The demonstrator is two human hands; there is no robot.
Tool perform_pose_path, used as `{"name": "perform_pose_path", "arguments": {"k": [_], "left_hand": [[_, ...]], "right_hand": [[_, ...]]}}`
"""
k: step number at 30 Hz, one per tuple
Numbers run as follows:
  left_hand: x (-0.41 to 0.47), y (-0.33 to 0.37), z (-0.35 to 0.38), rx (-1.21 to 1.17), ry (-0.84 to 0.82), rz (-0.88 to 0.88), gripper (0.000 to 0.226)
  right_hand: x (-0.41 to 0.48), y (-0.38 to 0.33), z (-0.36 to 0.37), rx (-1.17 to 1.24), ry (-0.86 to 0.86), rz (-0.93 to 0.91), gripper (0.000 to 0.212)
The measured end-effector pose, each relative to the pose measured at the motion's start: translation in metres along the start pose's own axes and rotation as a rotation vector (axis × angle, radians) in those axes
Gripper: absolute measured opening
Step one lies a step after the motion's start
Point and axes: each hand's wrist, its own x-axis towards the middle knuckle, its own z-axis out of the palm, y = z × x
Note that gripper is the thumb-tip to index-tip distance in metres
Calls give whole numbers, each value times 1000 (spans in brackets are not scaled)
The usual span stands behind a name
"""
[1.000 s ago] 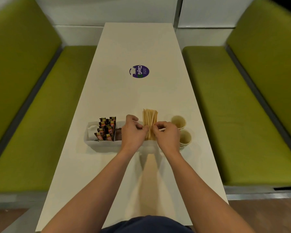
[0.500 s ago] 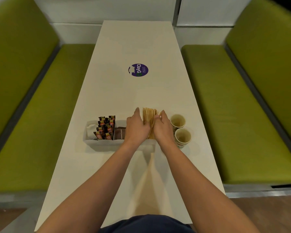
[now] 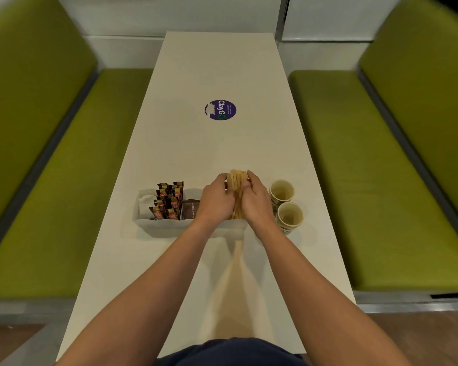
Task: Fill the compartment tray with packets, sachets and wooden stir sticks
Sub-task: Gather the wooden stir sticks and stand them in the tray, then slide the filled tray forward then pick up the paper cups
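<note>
A white compartment tray stands on the white table. Its left sections hold white sachets, upright dark and orange packets and a brown sugar packet. A bundle of wooden stir sticks stands in the right section. My left hand and my right hand cup the bundle from both sides, with fingers curled round it. The lower ends of the sticks are hidden behind my hands.
Two paper cups stand just right of the tray, close to my right hand. A purple round sticker lies farther up the table. Green benches flank the table on both sides.
Both hands went from pinching the sticks near their base to closing round the bundle from the sides, squeezing it into a tighter stack.
</note>
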Motion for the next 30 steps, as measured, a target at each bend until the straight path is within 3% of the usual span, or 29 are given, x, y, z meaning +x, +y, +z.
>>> {"name": "perform_pose_path", "arguments": {"k": [7, 14, 23, 30], "left_hand": [[4, -9, 0, 178, -39, 133, 26], [-2, -21, 3, 462, -6, 208, 30], [-14, -12, -4, 450, 34, 201, 48], [-26, -26, -4, 387, 106, 172, 51]], "right_hand": [[-4, 7, 2, -39, 14, -25, 33], [-14, 22, 0, -55, -29, -72, 37], [-16, 33, 0, -95, -11, -82, 43], [-13, 21, 0, -429, -139, -152, 60]]}}
